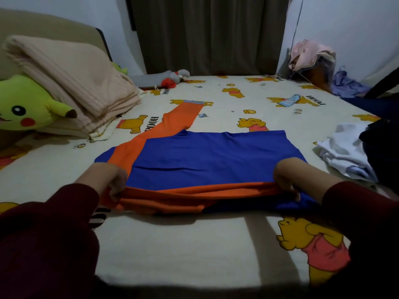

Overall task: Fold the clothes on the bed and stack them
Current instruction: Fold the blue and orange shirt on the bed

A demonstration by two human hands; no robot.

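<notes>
— Garment position?
— Blue-and-orange shirt (pixel 205 160) lies flat mid-bed (pixel 194 244), one orange sleeve stretched away.
— Hands?
— Left hand (pixel 116 184) and right hand (pixel 287 186) each pinch the near hem, fingers curled on cloth.

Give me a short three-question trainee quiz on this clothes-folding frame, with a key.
1. True or false: both hands hold the near edge of the blue and orange shirt.
2. Which lies right of the shirt: A) white garment, B) yellow-green plush toy, C) folded beige blanket?
3. Which sleeve stretches out flat toward the far side of the bed sheet, and what colour is it?

Key:
1. True: left hand and right hand each pinch the near edge.
2. A.
3. The left sleeve, orange.
</notes>
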